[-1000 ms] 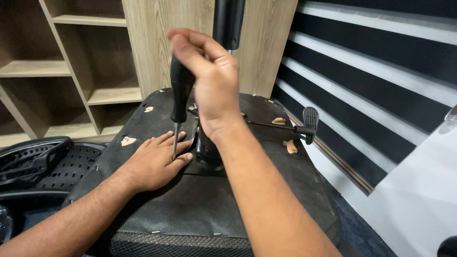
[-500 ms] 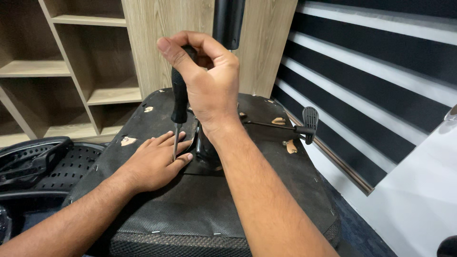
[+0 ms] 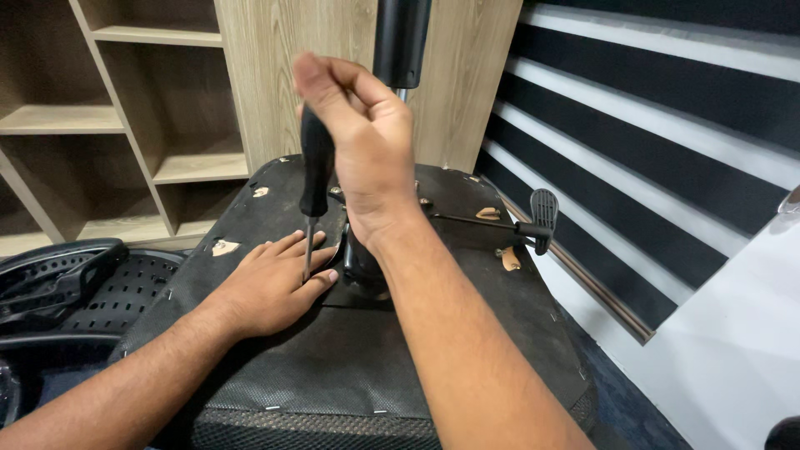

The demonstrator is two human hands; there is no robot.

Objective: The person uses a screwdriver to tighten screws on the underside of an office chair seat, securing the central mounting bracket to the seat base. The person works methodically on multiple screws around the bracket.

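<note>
Upturned black chair seat (image 3: 333,367) before wooden shelves (image 3: 125,125), striped wall (image 3: 667,167).

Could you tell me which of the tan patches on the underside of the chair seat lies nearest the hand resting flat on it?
The tan patch just left of the left hand, near the seat's left edge; the others sit further back or on the right side.

Even, fairly bright indoor light, soft shadows; raised right hand (image 3: 362,142) slightly motion-blurred, mild wide-angle stretch at edges
</note>
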